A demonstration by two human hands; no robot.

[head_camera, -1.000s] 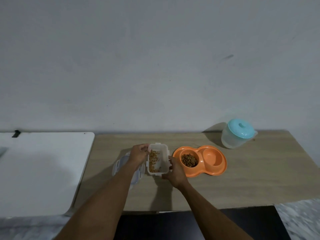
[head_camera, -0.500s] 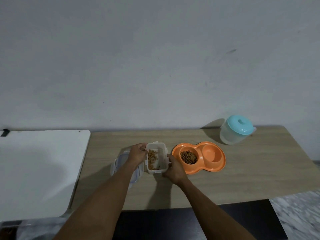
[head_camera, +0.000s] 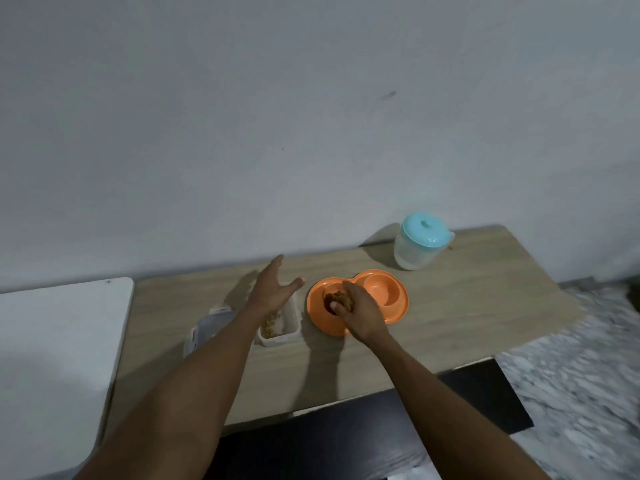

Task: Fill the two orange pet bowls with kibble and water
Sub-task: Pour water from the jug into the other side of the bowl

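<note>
The orange double pet bowl lies on the wooden table. Its left bowl holds brown kibble; its right bowl looks dry and bare. My right hand is down in the left bowl with its fingers curled around the kibble pile. My left hand hovers with spread fingers over the clear kibble container, holding nothing. The container stands on the table just left of the bowls, some kibble still inside. A clear water jug with a light blue lid stands behind the bowls at the right.
The container's clear lid lies flat to its left, partly under my left forearm. A white table adjoins the wooden one on the left. A grey wall runs close behind. Marbled floor shows at the right.
Both hands have let go of the kibble container, which now stands on the table. My right hand moved right into the left bowl; my left hand lifted and spread. The view tilted.
</note>
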